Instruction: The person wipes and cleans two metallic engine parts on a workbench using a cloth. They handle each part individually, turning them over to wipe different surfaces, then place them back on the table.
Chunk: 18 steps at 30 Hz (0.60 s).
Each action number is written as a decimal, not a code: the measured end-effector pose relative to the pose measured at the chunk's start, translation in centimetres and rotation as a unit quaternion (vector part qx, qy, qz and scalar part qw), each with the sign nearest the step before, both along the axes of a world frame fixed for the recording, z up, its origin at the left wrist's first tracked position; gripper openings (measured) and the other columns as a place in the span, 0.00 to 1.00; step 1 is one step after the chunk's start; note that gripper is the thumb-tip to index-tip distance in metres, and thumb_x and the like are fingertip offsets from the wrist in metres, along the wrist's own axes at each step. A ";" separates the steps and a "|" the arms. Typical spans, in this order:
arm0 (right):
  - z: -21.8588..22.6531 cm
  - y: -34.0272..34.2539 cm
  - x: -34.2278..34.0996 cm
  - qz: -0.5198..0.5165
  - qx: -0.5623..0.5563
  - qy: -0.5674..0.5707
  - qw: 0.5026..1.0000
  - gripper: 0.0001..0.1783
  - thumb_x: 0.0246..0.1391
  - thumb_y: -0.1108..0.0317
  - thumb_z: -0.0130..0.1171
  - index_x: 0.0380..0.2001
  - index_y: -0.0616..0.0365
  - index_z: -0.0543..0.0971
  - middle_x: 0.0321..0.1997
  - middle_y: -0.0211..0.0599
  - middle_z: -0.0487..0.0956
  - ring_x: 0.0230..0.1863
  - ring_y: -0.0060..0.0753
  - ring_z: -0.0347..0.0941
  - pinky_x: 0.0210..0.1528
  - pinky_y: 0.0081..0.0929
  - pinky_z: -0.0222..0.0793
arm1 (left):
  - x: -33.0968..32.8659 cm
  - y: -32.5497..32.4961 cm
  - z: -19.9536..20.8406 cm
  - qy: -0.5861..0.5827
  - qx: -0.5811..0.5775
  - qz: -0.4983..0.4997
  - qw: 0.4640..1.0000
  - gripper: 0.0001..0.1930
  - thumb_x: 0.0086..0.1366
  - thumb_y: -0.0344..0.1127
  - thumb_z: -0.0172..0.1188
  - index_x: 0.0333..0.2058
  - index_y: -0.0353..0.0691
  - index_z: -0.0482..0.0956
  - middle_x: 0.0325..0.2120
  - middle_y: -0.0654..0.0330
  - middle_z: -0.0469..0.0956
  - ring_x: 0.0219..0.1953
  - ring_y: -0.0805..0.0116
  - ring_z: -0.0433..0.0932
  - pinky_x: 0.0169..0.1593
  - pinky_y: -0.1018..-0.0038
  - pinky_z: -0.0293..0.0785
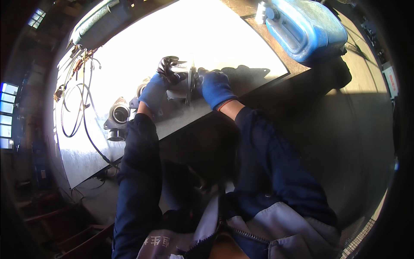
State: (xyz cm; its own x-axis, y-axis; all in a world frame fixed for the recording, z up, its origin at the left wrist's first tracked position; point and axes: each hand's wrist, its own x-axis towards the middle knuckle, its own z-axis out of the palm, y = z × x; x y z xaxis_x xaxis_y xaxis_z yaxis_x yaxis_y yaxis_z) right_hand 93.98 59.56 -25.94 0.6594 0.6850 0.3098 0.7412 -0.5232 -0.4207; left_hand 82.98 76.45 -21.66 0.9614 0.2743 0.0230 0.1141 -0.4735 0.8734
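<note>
Over the bright tabletop, my two gloved hands grip a metal casting with a flat flange that stands edge-on to me. My left hand, in a blue glove with black-coated fingers, is closed on the casting's left side. On the flange's right side, my right hand is closed too, its fingertips partly hidden. Left of my left forearm sits a similar metal pipe fitting with a round opening and a side flange. Another casting shows partly behind my left wrist. Glare washes out detail around the held part.
Thin cables and hoses trail over the table's left side. A greenish container stands at the far left. At the far right is a blue plastic jerrycan, with a small white bottle beside it. The table's near edge runs diagonally before me.
</note>
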 end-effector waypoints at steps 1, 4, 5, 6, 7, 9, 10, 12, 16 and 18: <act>-0.6 -0.4 -0.1 -0.003 -0.028 0.002 1.000 0.08 0.53 0.64 0.53 0.35 0.51 0.78 0.27 0.45 0.80 0.30 0.49 0.79 0.38 0.41 0.73 | 0.3 -2.0 0.9 0.002 -0.148 0.050 0.988 0.21 0.65 0.42 0.57 0.52 0.34 0.74 0.44 0.58 0.78 0.47 0.70 0.74 0.52 0.74 0.68; -1.3 -1.4 -2.3 0.004 -0.036 0.033 0.999 0.08 0.52 0.67 0.52 0.34 0.52 0.78 0.26 0.46 0.80 0.30 0.49 0.79 0.37 0.42 0.73 | 0.3 1.5 -2.8 0.023 -0.004 0.037 0.999 0.21 0.66 0.44 0.55 0.51 0.34 0.75 0.45 0.58 0.78 0.48 0.69 0.74 0.53 0.74 0.67; -1.9 -1.1 -2.8 -0.009 -0.024 0.035 0.999 0.08 0.51 0.69 0.51 0.32 0.53 0.78 0.25 0.47 0.80 0.30 0.50 0.78 0.37 0.43 0.72 | 0.4 2.6 -4.0 0.028 0.036 0.036 0.998 0.21 0.66 0.44 0.55 0.51 0.34 0.75 0.45 0.58 0.78 0.48 0.69 0.74 0.53 0.74 0.67; -2.1 -0.8 -2.8 -0.009 -0.017 0.041 0.999 0.08 0.52 0.68 0.50 0.32 0.53 0.78 0.26 0.46 0.80 0.30 0.50 0.79 0.36 0.44 0.71 | 0.2 3.6 -4.8 0.033 0.072 0.039 0.996 0.21 0.66 0.45 0.55 0.51 0.35 0.76 0.45 0.58 0.78 0.49 0.69 0.74 0.53 0.73 0.67; -2.2 -0.6 -3.1 -0.012 -0.011 0.048 0.999 0.08 0.54 0.67 0.49 0.32 0.52 0.78 0.27 0.45 0.80 0.30 0.49 0.79 0.35 0.46 0.69 | 0.3 4.2 -5.3 0.036 0.094 0.039 0.994 0.21 0.66 0.45 0.54 0.50 0.35 0.76 0.45 0.58 0.78 0.49 0.68 0.74 0.53 0.73 0.67; -2.9 -0.7 -3.9 -0.022 -0.011 0.032 0.999 0.10 0.57 0.66 0.47 0.30 0.53 0.78 0.27 0.45 0.81 0.31 0.49 0.79 0.34 0.47 0.69 | 0.3 5.1 -6.4 0.038 0.126 0.037 0.991 0.21 0.67 0.46 0.54 0.50 0.35 0.77 0.46 0.58 0.78 0.50 0.68 0.74 0.54 0.73 0.67; -4.2 -0.9 -4.5 -0.015 0.004 0.058 0.998 0.12 0.57 0.66 0.46 0.28 0.54 0.79 0.26 0.48 0.80 0.30 0.50 0.79 0.34 0.47 0.69 | 0.7 5.4 -6.7 0.035 0.137 0.032 0.989 0.22 0.67 0.47 0.53 0.50 0.35 0.77 0.46 0.58 0.78 0.50 0.68 0.73 0.54 0.73 0.67; -5.4 -1.0 -6.3 -0.037 0.035 0.086 0.995 0.13 0.57 0.66 0.47 0.25 0.55 0.79 0.25 0.49 0.80 0.30 0.51 0.79 0.34 0.46 0.70 | 0.1 5.6 -7.0 0.047 0.139 0.029 0.989 0.22 0.67 0.48 0.52 0.49 0.35 0.78 0.47 0.57 0.78 0.51 0.67 0.73 0.54 0.73 0.67; -4.7 -1.2 -4.9 -0.015 0.015 0.085 0.996 0.13 0.56 0.66 0.48 0.24 0.56 0.80 0.25 0.50 0.80 0.30 0.50 0.79 0.33 0.44 0.71 | 0.4 5.5 -5.8 0.085 0.078 0.040 0.993 0.24 0.68 0.51 0.50 0.50 0.36 0.78 0.47 0.57 0.79 0.51 0.67 0.74 0.56 0.71 0.65; -4.4 -1.6 -5.9 -0.027 0.001 0.066 0.997 0.12 0.56 0.67 0.49 0.24 0.55 0.80 0.25 0.49 0.80 0.29 0.50 0.79 0.32 0.44 0.71 | -0.2 5.6 -6.1 0.079 0.116 0.027 0.990 0.24 0.68 0.52 0.50 0.50 0.37 0.78 0.47 0.56 0.79 0.50 0.66 0.74 0.56 0.71 0.65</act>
State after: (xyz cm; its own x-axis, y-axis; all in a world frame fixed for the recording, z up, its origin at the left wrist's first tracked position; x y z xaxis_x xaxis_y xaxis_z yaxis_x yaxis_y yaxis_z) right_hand 88.08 57.99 -30.32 0.7297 0.6475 0.2197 0.6509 -0.5593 -0.5134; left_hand 82.83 82.06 -27.80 0.9418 0.3311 -0.0578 0.2714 -0.6480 0.7116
